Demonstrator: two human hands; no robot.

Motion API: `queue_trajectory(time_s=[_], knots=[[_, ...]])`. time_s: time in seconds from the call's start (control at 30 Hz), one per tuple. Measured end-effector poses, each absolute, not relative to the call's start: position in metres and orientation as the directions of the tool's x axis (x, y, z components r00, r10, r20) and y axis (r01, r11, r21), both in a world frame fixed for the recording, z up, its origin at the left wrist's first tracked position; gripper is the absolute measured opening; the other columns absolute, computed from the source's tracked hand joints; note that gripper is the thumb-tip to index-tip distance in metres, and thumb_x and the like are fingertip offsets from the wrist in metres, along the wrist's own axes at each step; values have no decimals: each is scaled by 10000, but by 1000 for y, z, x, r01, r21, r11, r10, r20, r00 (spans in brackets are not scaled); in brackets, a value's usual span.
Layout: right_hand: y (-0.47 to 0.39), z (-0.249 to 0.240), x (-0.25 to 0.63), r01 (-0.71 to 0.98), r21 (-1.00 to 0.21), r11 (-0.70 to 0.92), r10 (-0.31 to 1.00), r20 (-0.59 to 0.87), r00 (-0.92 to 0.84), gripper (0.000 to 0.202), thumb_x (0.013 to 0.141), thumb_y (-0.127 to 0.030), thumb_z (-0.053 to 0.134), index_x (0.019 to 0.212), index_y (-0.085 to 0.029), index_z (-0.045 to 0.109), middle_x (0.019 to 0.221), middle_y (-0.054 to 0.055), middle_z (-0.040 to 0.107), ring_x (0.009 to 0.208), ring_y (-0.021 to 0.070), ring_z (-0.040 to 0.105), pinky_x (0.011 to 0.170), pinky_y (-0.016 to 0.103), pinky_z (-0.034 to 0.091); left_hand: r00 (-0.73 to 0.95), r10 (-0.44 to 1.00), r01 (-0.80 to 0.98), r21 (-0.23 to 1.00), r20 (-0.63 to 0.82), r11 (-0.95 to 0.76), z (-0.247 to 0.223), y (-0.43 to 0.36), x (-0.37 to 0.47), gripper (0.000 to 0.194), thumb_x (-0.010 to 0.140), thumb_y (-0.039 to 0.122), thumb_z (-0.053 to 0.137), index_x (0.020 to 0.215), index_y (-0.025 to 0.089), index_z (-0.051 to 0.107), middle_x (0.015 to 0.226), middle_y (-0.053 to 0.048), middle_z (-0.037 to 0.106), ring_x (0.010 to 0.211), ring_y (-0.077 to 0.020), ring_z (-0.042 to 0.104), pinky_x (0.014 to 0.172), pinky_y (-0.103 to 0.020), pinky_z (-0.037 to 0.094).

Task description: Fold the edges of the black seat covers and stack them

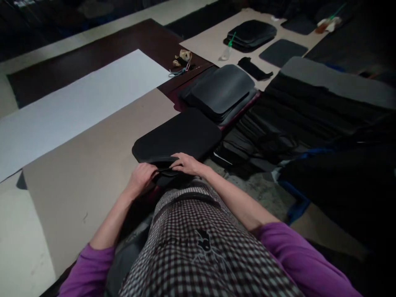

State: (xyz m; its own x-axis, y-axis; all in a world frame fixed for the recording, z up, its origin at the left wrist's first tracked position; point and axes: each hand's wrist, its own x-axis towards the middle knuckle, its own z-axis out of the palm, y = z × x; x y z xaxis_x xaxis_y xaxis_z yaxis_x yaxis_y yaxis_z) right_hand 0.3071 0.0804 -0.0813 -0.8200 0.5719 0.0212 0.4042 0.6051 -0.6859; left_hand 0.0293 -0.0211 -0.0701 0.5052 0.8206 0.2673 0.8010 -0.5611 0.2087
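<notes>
A black panel with rounded corners (pixel 182 134) lies at the table's edge in front of me, its near end by my waist. My left hand (pixel 142 175) is closed, with its fingertips pinching dark material at that near edge. Just to its right, my right hand (pixel 185 163) is closed on the same edge, thumb and fingers together. Between the hands the edge looks folded or layered, and a dark gap shows under it. Exactly how the layers meet is too dark to make out.
Beyond the panel is a stack of grey-black rounded sheets (pixel 224 88). Farther off are another stack (pixel 252 31), a bottle with a green nozzle (pixel 227 51) and a black strip (pixel 254 69). Beige board (pixel 93 161) and a white sheet (pixel 93 99) cover the left; dark piled pieces (pixel 309 103) stand right.
</notes>
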Motion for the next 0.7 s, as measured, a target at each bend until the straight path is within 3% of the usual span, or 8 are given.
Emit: queue_trajectory(time_s=[0.07, 0.13, 0.23, 0.37, 0.53, 0.63, 0.7], knots=[[79, -86, 305, 409, -685, 602, 598, 48, -800, 212, 981, -281, 635, 1109, -251, 801, 1337, 105, 639, 1228, 256, 598, 1078, 414, 478, 509, 816, 800, 201, 274, -566, -70, -22, 29, 309, 1020, 312, 526, 1300, 206, 601, 1098, -101, 726, 980, -245, 656, 844, -406, 525], [78, -90, 303, 437, -685, 583, 634, 47, -772, 240, 999, -297, 606, 1140, -235, 790, 1302, 122, 657, 1267, 265, 585, 1097, 419, 467, 531, 800, 790, 177, 280, -587, -70, -26, 29, 437, 1023, 291, 518, 1459, 263, 512, 1310, -125, 664, 1140, -264, 631, 910, -428, 530], [77, -95, 302, 492, -680, 545, 687, 26, -726, 272, 1009, -324, 588, 1181, -231, 777, 1380, 143, 622, 1371, 292, 522, 1152, 454, 417, 575, 763, 767, 131, 295, -628, -69, -33, 28, 435, 1018, 251, 517, 1446, 324, 535, 1589, -118, 457, 1374, -299, 506, 1040, -493, 489], [75, -90, 304, 474, -680, 559, 653, 9, -758, 255, 972, -364, 650, 1167, -264, 782, 1423, 122, 580, 1337, 293, 541, 1138, 464, 425, 560, 753, 767, 126, 344, -629, -72, -33, 29, 266, 999, 227, 544, 1245, 213, 643, 1538, -140, 533, 1344, -304, 529, 1035, -509, 494], [73, -77, 308, 443, -632, 636, 573, 2, -819, 438, 808, -450, 833, 1213, -302, 754, 1488, 106, 505, 1302, 333, 536, 1101, 520, 441, 501, 777, 782, 185, 380, -595, -76, -26, 32, 266, 1002, 249, 519, 1228, 212, 654, 1420, -128, 638, 1247, -278, 608, 991, -484, 517], [72, -76, 308, 438, -599, 671, 573, 44, -818, 298, 884, -331, 764, 1178, -283, 765, 1487, 106, 508, 1307, 311, 541, 1084, 485, 459, 477, 794, 793, 205, 377, -573, -75, -24, 33, 296, 1008, 235, 507, 1272, 219, 639, 1385, -117, 661, 1229, -269, 622, 997, -474, 522], [73, -78, 307, 436, -616, 656, 597, 71, -799, 217, 953, -281, 668, 1141, -265, 776, 1419, 101, 559, 1240, 266, 591, 1050, 428, 486, 471, 798, 795, 210, 376, -569, -74, -25, 33, 337, 1006, 249, 526, 1331, 225, 610, 1461, -132, 604, 1269, -280, 602, 1008, -477, 527]])
